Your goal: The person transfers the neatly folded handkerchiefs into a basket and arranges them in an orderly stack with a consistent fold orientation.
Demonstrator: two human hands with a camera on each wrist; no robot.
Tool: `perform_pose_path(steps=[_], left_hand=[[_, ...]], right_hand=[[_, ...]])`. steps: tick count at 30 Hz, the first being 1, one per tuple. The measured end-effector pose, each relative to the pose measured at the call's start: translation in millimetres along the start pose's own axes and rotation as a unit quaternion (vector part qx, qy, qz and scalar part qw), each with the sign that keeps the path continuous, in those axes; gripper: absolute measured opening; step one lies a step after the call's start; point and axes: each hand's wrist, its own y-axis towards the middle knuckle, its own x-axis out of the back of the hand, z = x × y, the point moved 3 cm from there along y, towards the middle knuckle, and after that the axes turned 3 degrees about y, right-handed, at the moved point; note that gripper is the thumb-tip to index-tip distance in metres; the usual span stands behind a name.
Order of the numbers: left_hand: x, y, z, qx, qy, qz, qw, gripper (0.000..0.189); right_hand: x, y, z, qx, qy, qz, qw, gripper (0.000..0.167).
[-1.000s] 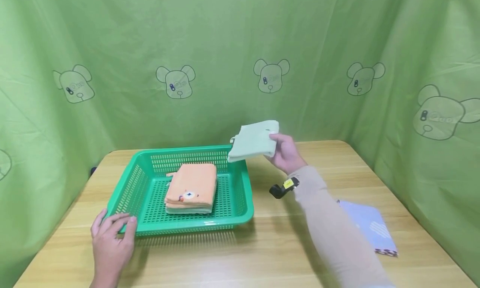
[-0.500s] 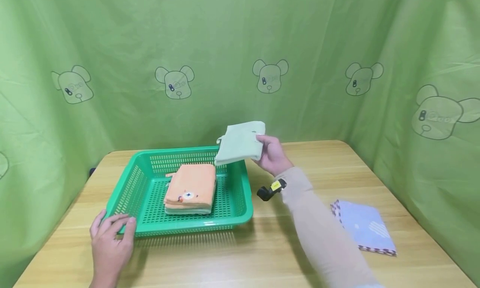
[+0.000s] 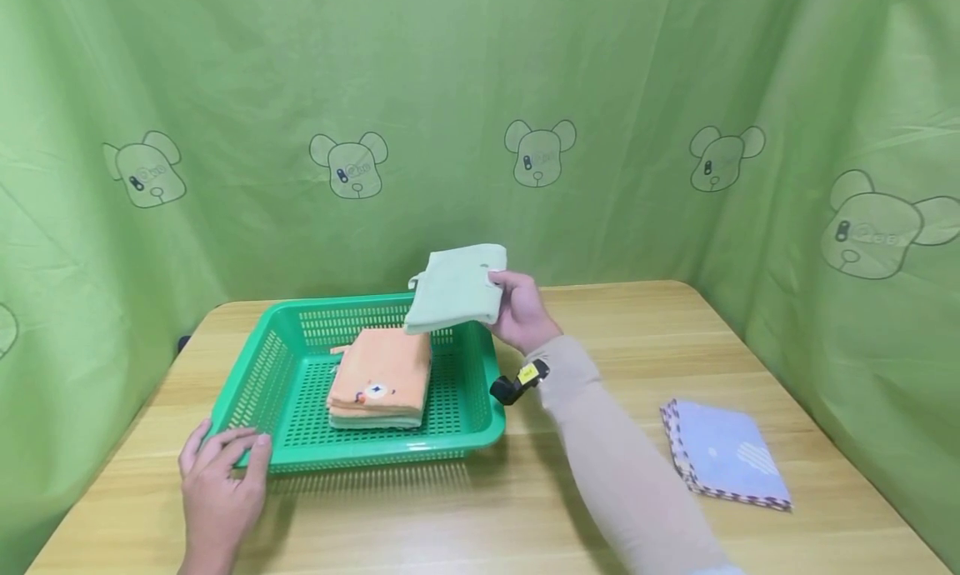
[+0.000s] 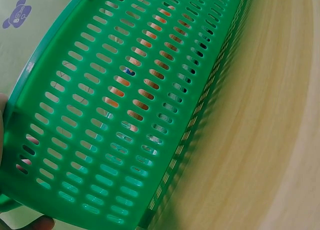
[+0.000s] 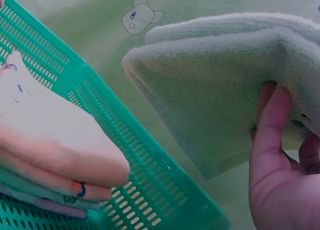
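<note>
My right hand [image 3: 525,312] pinches a folded pale green towel [image 3: 457,287] by its right edge, thumb on top. The towel hangs in the air over the back right corner of a green plastic basket [image 3: 352,457]. In the right wrist view, its folded layers [image 5: 200,84] spread slightly apart. Inside the basket, a folded orange towel [image 3: 393,358] with an embroidered face tops a small stack. Pale green and pinkish layers [image 5: 65,207] show beneath it in the right wrist view. My left hand [image 3: 225,496] grips the basket's front left corner, fingers over the rim.
A folded blue towel [image 3: 723,446] with a checkered border lies on the wooden table [image 3: 637,333] at the right. Green curtains [image 3: 450,75] printed with bear faces hang behind and along both sides. A wrist camera [image 3: 517,382] sits on my right wrist, in front of the basket's right side.
My right hand has carried the pale green towel leftward, further over the basket. The blue towel now shows fully as the sleeve moved off it. My left hand stays on the corner.
</note>
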Motion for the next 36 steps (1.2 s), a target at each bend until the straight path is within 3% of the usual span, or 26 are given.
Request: perform_pose_path(steps=[12,20,26,36], left_hand=[[-0.7,0.0,0.4,-0.003,-0.001,-0.002,1.0,0.014],[-0.8,0.8,-0.3,-0.006,-0.003,-0.004,1.0,0.014],[-0.6,2.2,-1.2,-0.01,-0.001,-0.002,0.9999,0.017],[0.7,0.5,-0.8,-0.001,-0.006,0.001,1.0,0.015]], right_hand=[[-13,6.9,-14,-0.004,0.018,-0.016,0.9997,0.049],[-20,11.5,-26,-0.004,0.044,-0.037,0.9983,0.031],[-26,14.1,-33,-0.005,0.084,-0.046,0.9954,0.038],[-36,15.8,-40,0.007,0.104,-0.061,0.9927,0.049]])
